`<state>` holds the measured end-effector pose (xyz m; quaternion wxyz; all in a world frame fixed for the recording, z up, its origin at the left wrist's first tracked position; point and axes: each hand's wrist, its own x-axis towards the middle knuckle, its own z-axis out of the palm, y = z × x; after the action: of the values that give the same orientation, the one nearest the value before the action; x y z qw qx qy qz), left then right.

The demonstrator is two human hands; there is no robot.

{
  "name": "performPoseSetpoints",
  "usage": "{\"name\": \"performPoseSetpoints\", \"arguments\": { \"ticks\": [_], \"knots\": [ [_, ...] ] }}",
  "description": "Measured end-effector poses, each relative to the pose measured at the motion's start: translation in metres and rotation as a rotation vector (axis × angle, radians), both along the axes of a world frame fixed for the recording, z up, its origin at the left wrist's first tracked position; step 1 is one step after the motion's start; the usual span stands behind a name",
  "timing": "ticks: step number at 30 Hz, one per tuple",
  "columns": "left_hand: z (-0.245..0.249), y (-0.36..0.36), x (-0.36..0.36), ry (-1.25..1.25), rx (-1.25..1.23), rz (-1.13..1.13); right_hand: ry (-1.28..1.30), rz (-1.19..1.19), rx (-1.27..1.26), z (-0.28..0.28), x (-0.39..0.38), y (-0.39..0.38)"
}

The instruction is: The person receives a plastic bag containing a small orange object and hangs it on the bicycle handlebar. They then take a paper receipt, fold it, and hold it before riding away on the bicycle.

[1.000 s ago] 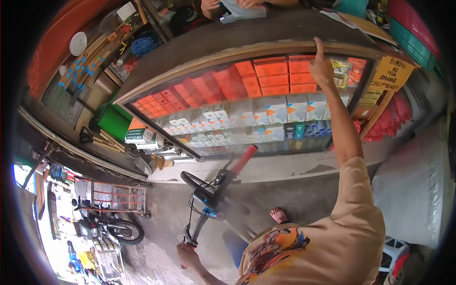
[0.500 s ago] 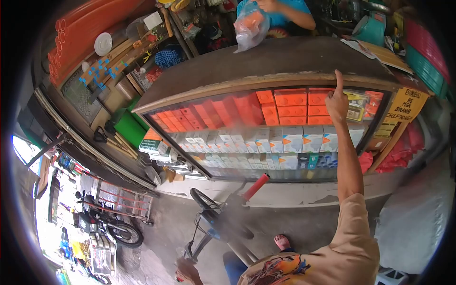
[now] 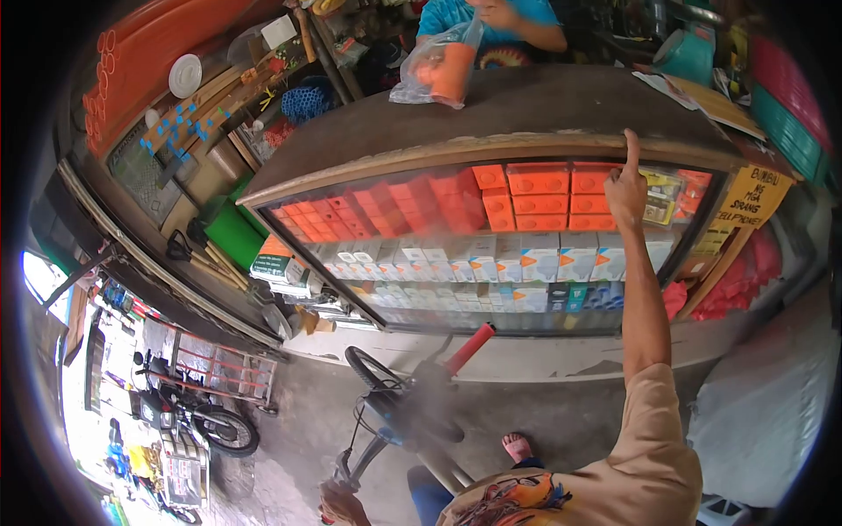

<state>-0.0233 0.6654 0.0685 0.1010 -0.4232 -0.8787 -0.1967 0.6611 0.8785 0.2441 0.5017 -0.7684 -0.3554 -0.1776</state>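
Note:
My right hand (image 3: 626,195) is raised at the front edge of the wooden counter (image 3: 544,105). Its index finger is stretched out with the tip at the edge, the other fingers are curled, and nothing is in it. At the lower left my left hand (image 3: 344,504) wraps round one handlebar grip of a bicycle (image 3: 386,416), a bit of red showing by it. The other red grip (image 3: 471,349) stands free in front of the display case. Across the counter, a person (image 3: 535,31) in blue handles a clear plastic bag (image 3: 417,83) with an orange pipe fitting (image 3: 452,74) in it.
Behind the case's glass are orange boxes (image 3: 539,181) and white bulb boxes (image 3: 535,257). A yellow handwritten sign (image 3: 752,200) hangs at the right. Orange pipes (image 3: 145,70) lean at upper left; a motorcycle (image 3: 197,416) and a red-framed cart (image 3: 224,373) stand at lower left.
The person in blue has brought the bag lower and leftward onto the counter, and the orange fitting shows more clearly. My hands keep nearly the same positions.

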Motion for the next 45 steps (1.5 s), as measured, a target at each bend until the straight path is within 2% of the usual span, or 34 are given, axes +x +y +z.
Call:
{"name": "performPoseSetpoints", "arguments": {
  "ticks": [7, 10, 16, 19, 22, 25, 28, 31, 40, 43, 45],
  "knots": [
    [-0.010, 0.001, -0.005, 0.053, 0.061, 0.003, 0.045, 0.028, -0.004, 0.006, -0.007, -0.004],
    [0.001, 0.000, 0.003, -0.005, 0.015, 0.023, 0.071, 0.002, -0.021, 0.008, -0.010, -0.003],
    [-0.011, -0.002, -0.005, 0.135, 0.057, 0.023, 0.129, 0.047, 0.009, 0.006, -0.010, -0.002],
    [-0.009, 0.000, 0.000, 0.112, 0.059, 0.070, 0.115, -0.003, -0.040, 0.006, -0.007, -0.002],
    [-0.001, -0.007, 0.000, 0.391, -0.113, 0.042, 0.164, 0.022, -0.073, 0.017, -0.016, -0.009],
    [0.010, -0.008, 0.011, 0.460, 0.003, 0.005, 0.108, 0.006, -0.041, 0.010, -0.010, -0.005],
    [-0.004, -0.003, 0.001, 0.139, 0.057, 0.031, 0.036, -0.024, -0.015, 0.006, -0.008, -0.003],
    [-0.008, -0.004, -0.002, 0.123, 0.040, 0.018, 0.079, 0.002, -0.031, 0.010, -0.011, -0.006],
    [-0.011, 0.000, -0.002, 0.166, 0.054, 0.039, 0.089, -0.010, -0.040, 0.006, -0.006, -0.002],
    [-0.016, -0.003, -0.008, 0.353, -0.048, 0.031, 0.060, -0.012, -0.034, 0.001, -0.001, 0.000],
    [-0.020, -0.004, -0.011, 0.390, -0.008, 0.011, 0.064, -0.015, -0.038, 0.001, 0.000, 0.000]
  ]
}}
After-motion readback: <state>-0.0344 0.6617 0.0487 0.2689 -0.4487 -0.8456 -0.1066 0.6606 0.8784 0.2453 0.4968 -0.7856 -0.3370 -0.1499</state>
